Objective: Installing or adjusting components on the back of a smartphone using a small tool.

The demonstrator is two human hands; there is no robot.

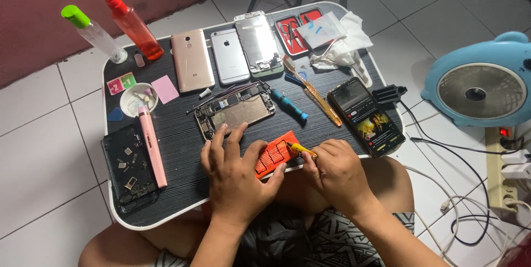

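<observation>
**Desk:** What does the head view show on the table (182, 187)?

**Photographer:** A small dark tray table over the person's lap. At its far left corner stand two spray bottles, a clear one (97, 33) with a green cap and an orange one (133, 24) with a red nozzle. Beside them lie a square green-and-pink sticker (121, 84), a pink card (165, 89) and a white dish (138, 99). A red case (296, 29) of small tools sits at the far edge, partly under a clear packet (322, 29).

**Desk:** And the thing in hand?

**Photographer:** An orange tray (275, 154), flat and rectangular, with dark slots on top, at the near edge of the table. The left hand (238, 175) lies spread beside it, thumb against its near side, fingertips touching the opened phone (235, 112). The right hand (334, 173) is clenched round a yellow tool (300, 148), its tip over the tray.

**Desk:** What else?

**Photographer:** Two phones face down, one gold (191, 59) and one silver (230, 54), a lifted screen (258, 43), a lit phone (368, 116) at right, a blue fan (481, 87) on the floor.

**Desk:** Anything unclear?

**Photographer:** The tray's contents are too small to tell. The hands cover its near end. The black panel (129, 167) at left holds small parts, hard to make out. The power strip (506, 167) is cut off by the frame.
</observation>
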